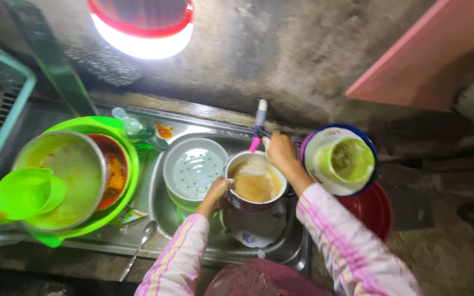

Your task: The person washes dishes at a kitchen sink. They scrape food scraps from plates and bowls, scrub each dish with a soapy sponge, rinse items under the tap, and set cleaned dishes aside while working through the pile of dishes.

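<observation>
L hand [215, 193] fingers curled, gripping mug [255, 186] at its near-left side. R hand [281, 155] fingers closed on far rim, tap [259, 126] just beyond fingertips.

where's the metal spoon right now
In the head view, the metal spoon lies on the sink's front rim at lower left, just below the green basin and left of the person's left hand.

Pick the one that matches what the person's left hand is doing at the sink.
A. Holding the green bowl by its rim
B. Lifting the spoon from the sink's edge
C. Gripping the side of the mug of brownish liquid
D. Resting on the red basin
C: the left hand grips the side of the mug of brownish liquid over the sink, while the spoon lies untouched on the edge.
</observation>
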Motion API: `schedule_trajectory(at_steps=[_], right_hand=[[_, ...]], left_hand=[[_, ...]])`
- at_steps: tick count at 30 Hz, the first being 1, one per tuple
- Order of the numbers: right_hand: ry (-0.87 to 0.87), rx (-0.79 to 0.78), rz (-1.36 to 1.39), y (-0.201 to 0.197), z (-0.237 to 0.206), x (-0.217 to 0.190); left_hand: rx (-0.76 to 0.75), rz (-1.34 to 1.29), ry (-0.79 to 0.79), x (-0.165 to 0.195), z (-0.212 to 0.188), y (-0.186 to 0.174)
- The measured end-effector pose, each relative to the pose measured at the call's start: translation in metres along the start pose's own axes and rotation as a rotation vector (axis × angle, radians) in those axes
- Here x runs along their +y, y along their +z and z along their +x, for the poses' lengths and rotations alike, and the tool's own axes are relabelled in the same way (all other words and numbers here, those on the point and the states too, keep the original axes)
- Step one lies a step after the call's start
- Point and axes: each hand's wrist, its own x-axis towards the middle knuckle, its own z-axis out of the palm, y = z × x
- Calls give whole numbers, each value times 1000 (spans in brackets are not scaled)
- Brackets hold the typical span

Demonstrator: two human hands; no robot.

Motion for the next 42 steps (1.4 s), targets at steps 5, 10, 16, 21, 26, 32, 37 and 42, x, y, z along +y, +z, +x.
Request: schedule_trajectory(at_steps=[5,10,16,21,26,32,37,42], right_hand=[[-566,-174,103,33,-43,-6],[-946,-123,95,17,-72,0],[-891,-256,-133,17,-85,-12],[-978,-94,-222,23,-81,-30],[-1098,-56,-62,6,-86,-23],[-1072,1,-85,2,-75,-10],[-989,-29,-109,1,-50,-1],[-939,22,5,-7,-52,-4]], left_hand=[[-103,-52,91,16,16,0],[-139,-67,-73,27,33,-20],[-195,124,-120,36,44,-33],[431,1203,1061,34,56,30],[-148,1732,1322,42,75,33],[86,1817,1308,60,82,27],[-693,1380,659,90,74,24],[-857,761,482,106,75,-28]])
